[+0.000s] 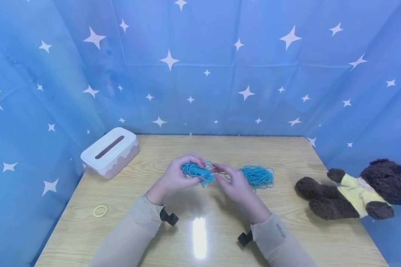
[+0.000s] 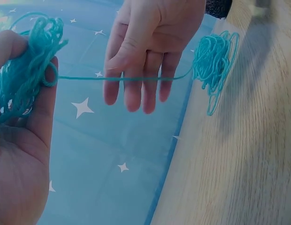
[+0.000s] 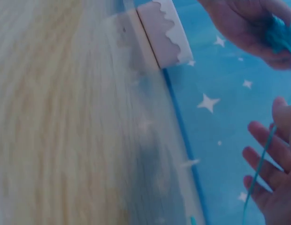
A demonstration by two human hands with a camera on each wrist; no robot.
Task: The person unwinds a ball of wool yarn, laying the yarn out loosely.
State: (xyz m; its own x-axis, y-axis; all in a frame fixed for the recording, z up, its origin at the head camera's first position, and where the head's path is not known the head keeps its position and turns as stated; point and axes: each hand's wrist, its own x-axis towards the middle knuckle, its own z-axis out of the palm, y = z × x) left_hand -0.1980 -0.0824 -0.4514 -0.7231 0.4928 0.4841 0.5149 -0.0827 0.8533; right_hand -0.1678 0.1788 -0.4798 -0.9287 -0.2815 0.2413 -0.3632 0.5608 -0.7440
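Note:
My left hand (image 1: 176, 177) grips a bundle of turquoise yarn (image 2: 24, 79), its fingers and thumb curled round it. A single strand (image 2: 136, 79) runs from this bundle across the fingers of my right hand (image 1: 236, 185) to a second, loose heap of the same yarn (image 1: 258, 177) on the table. The right hand is beside the bundle, fingers fairly straight and relaxed, the strand passing along them. In the right wrist view the strand crosses the right hand (image 3: 281, 164) near the thumb, and the left hand is partly cut off at the top corner.
At the back left of the wooden table (image 1: 173, 244) stands a white and pinkish tissue box (image 1: 111, 150). A yellow ring (image 1: 100, 211) lies at the front left. On the right edge lies a dark brown plush toy (image 1: 334, 200) in yellow clothing. A blue starry curtain (image 1: 200, 85) hangs behind.

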